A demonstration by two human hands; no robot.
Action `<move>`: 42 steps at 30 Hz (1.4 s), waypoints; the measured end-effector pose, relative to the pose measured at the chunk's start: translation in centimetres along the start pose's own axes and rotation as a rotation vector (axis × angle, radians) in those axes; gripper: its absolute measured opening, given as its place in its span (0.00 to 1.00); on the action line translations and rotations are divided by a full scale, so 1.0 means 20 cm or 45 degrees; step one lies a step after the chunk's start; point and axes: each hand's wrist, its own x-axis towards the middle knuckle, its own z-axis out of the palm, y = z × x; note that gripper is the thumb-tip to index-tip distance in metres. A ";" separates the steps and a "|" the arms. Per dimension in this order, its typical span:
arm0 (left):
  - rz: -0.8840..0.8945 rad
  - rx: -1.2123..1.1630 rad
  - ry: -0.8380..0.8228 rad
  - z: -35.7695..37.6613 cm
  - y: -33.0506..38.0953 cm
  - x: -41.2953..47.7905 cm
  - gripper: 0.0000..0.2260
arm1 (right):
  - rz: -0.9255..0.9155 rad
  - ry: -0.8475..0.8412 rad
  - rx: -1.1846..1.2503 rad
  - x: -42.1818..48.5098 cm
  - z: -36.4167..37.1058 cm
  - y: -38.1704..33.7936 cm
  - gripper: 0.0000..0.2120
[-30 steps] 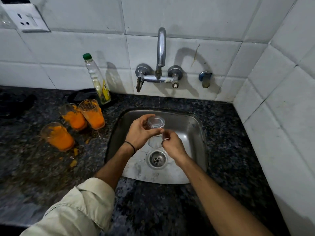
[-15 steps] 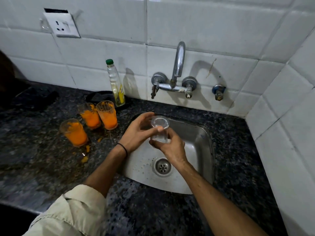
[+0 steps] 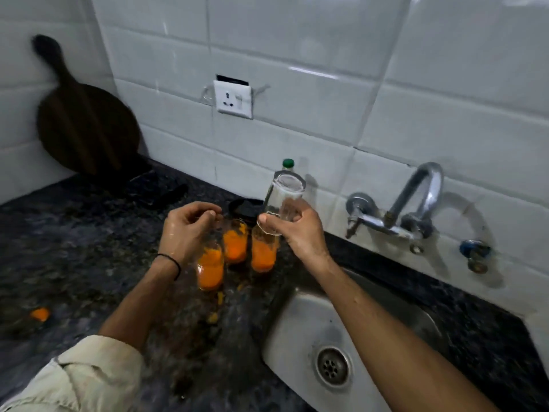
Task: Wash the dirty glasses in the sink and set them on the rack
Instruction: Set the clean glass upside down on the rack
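On the dark speckled stone counter [image 3: 74, 263], left of the steel sink [image 3: 300, 322], three orange-smeared dirty glasses [image 3: 234, 248] stand upright. The right hand [image 3: 300, 233] grips a clear washed glass [image 3: 285, 194] above them, mouth down, long axis tilted, base toward the wall. The left hand [image 3: 187, 230], nearer the dirty ones, hovers with fingers loosely curled; whether they touch a rim is unclear. No rack shows.
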 end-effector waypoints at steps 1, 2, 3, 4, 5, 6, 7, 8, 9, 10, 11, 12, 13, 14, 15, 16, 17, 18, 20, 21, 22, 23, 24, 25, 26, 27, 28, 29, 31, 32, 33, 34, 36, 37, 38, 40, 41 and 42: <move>-0.010 0.026 0.034 -0.07 -0.02 0.04 0.08 | -0.008 -0.010 0.015 0.05 0.07 -0.04 0.24; -0.018 0.052 0.078 -0.15 -0.06 0.10 0.08 | -0.012 -0.025 0.026 0.12 0.16 -0.09 0.23; -0.035 0.075 0.118 -0.23 -0.10 0.15 0.08 | -0.010 -0.042 0.042 0.17 0.25 -0.13 0.23; -0.063 0.097 0.153 -0.31 -0.14 0.20 0.08 | -0.003 -0.064 0.071 0.23 0.34 -0.16 0.23; -0.094 0.125 0.184 -0.39 -0.19 0.26 0.08 | 0.012 -0.088 0.114 0.29 0.45 -0.19 0.23; -0.127 0.154 0.206 -0.46 -0.24 0.31 0.08 | 0.029 -0.108 0.157 0.33 0.53 -0.20 0.23; -0.165 0.181 0.231 -0.54 -0.29 0.37 0.08 | 0.050 -0.132 0.188 0.40 0.64 -0.21 0.23; -0.205 0.205 0.251 -0.61 -0.34 0.44 0.08 | 0.077 -0.152 0.219 0.46 0.75 -0.22 0.22; -0.247 0.224 0.265 -0.68 -0.41 0.50 0.08 | 0.098 -0.171 0.245 0.52 0.85 -0.22 0.21; -0.286 0.249 0.275 -0.74 -0.47 0.57 0.08 | 0.120 -0.186 0.276 0.58 0.96 -0.21 0.20; -0.318 0.282 0.276 -0.78 -0.52 0.63 0.08 | 0.134 -0.193 0.295 0.63 1.05 -0.21 0.19; -0.343 0.334 0.267 -0.84 -0.58 0.70 0.08 | 0.145 -0.203 0.318 0.69 1.15 -0.21 0.19; -0.371 0.385 0.242 -0.89 -0.64 0.76 0.07 | 0.154 -0.214 0.339 0.76 1.26 -0.20 0.19; -0.403 0.427 0.203 -0.93 -0.70 0.83 0.07 | 0.163 -0.221 0.364 0.82 1.36 -0.19 0.19; -0.429 0.458 0.152 -0.96 -0.76 0.89 0.06 | 0.177 -0.223 0.380 0.87 1.43 -0.18 0.19; -0.444 0.487 0.106 -0.98 -0.81 0.94 0.05 | 0.190 -0.219 0.386 0.92 1.51 -0.17 0.19; -0.457 0.519 0.069 -1.02 -0.87 1.01 0.05 | 0.209 -0.213 0.376 0.98 1.61 -0.16 0.20; -0.456 0.556 0.032 -1.04 -0.92 1.08 0.04 | 0.224 -0.204 0.364 1.04 1.70 -0.15 0.20; -0.419 0.625 -0.041 -1.07 -1.01 1.18 0.05 | 0.261 -0.189 0.331 1.15 1.85 -0.11 0.20; -0.399 0.649 -0.067 -1.07 -1.04 1.22 0.06 | 0.279 -0.182 0.300 1.20 1.90 -0.09 0.20; -0.388 0.661 -0.089 -1.08 -1.08 1.26 0.08 | 0.289 -0.178 0.266 1.25 1.96 -0.06 0.19; -0.373 0.677 -0.114 -1.08 -1.13 1.30 0.11 | 0.298 -0.174 0.233 1.30 2.02 -0.03 0.19; -0.350 0.714 -0.154 -1.07 -1.17 1.34 0.14 | 0.301 -0.173 0.202 1.35 2.08 -0.01 0.20; -0.331 0.779 -0.221 -1.07 -1.22 1.37 0.18 | 0.302 -0.176 0.162 1.39 2.13 0.02 0.20; -0.319 0.869 -0.298 -1.06 -1.25 1.39 0.22 | 0.294 -0.179 0.118 1.43 2.17 0.04 0.20; -0.315 0.953 -0.357 -1.05 -1.29 1.41 0.26 | 0.276 -0.184 0.081 1.47 2.21 0.06 0.20; -0.318 1.019 -0.398 -1.04 -1.33 1.43 0.29 | 0.260 -0.192 0.053 1.51 2.25 0.08 0.20; -0.316 1.066 -0.419 -1.03 -1.36 1.44 0.30 | 0.250 -0.199 0.024 1.54 2.29 0.11 0.20; -0.285 1.118 -0.432 -1.01 -1.40 1.44 0.31 | 0.256 -0.211 -0.024 1.58 2.33 0.14 0.21; -0.269 1.127 -0.433 -1.00 -1.42 1.44 0.31 | 0.255 -0.213 -0.046 1.60 2.34 0.16 0.22; -0.260 1.133 -0.431 -1.00 -1.44 1.44 0.31 | 0.245 -0.216 -0.071 1.61 2.35 0.18 0.22; -0.249 1.143 -0.422 -1.00 -1.45 1.44 0.31 | 0.234 -0.215 -0.098 1.63 2.36 0.21 0.23; -0.224 1.161 -0.404 -1.00 -1.46 1.44 0.30 | 0.214 -0.228 -0.159 1.64 2.37 0.26 0.24; -0.219 1.158 -0.395 -0.99 -1.47 1.44 0.30 | 0.215 -0.234 -0.192 1.65 2.38 0.29 0.24; -0.219 1.152 -0.389 -0.99 -1.47 1.44 0.30 | 0.216 -0.241 -0.222 1.65 2.39 0.31 0.24; -0.220 1.149 -0.377 -1.00 -1.46 1.45 0.30 | 0.195 -0.252 -0.269 1.65 2.40 0.35 0.26; -0.218 1.144 -0.372 -1.00 -1.46 1.44 0.30 | 0.178 -0.255 -0.277 1.65 2.40 0.37 0.27; -0.217 1.134 -0.366 -1.00 -1.46 1.44 0.29 | 0.168 -0.260 -0.285 1.66 2.40 0.39 0.29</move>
